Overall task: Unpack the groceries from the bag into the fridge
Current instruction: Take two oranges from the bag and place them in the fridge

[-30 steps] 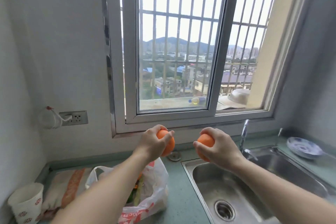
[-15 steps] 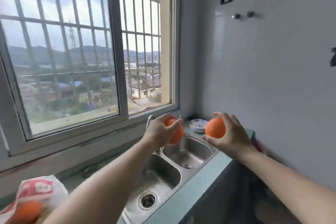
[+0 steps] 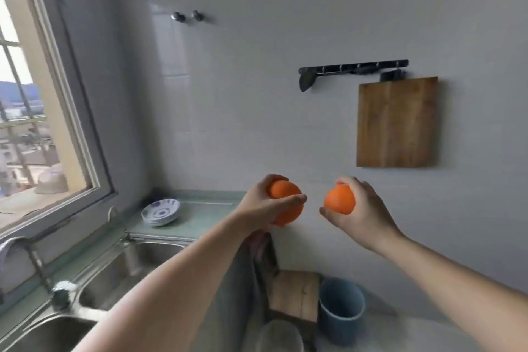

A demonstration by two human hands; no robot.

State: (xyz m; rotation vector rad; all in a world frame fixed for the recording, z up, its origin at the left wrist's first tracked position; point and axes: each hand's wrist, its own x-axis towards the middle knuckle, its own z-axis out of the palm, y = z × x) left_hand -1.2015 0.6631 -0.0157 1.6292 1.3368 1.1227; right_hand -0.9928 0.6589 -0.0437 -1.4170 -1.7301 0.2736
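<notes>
Each hand carries one orange in front of the white tiled wall. My left hand (image 3: 264, 204) grips an orange (image 3: 285, 203) with fingers curled round it, at mid frame. My right hand (image 3: 363, 208) grips a second orange (image 3: 340, 199) a short gap to the right of the first. Both are held up in the air, above the end of the green counter (image 3: 200, 214). The grocery bag and the fridge are out of view.
A double steel sink (image 3: 120, 274) with a tap (image 3: 31, 257) runs along the left under the window. Stacked blue-patterned plates (image 3: 160, 212) sit on the counter corner. On the wall hang a wooden cutting board (image 3: 396, 122) and a hook rail (image 3: 354, 68). A blue bin (image 3: 341, 308) and wooden stool (image 3: 295, 294) stand below.
The view has swung right, from the window and bag to the side wall. Both hands keep hold of their oranges and stay level in front of me.
</notes>
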